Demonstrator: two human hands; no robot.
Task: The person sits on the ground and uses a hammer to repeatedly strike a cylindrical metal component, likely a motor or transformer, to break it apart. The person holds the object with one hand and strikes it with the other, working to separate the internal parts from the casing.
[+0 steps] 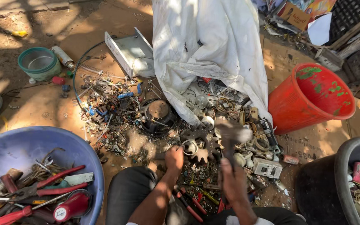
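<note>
My right hand (232,180) grips the handle of a hammer (233,134), whose head is blurred above a toothed metal gear (201,146). My left hand (174,158) rests on the scrap beside the gear, next to a small metal ring (189,147); whether it holds the ring I cannot tell. The gear lies in a heap of scrap metal parts (117,108) on the dirt ground. My knees show at the bottom of the view.
A white sack (207,46) spills scrap at the top. A red bucket (313,98) stands right, a dark tub (342,166) at bottom right. A blue basin (26,143) with pliers and tools sits bottom left. A green bowl (39,63) and grey metal tray (126,52) lie behind.
</note>
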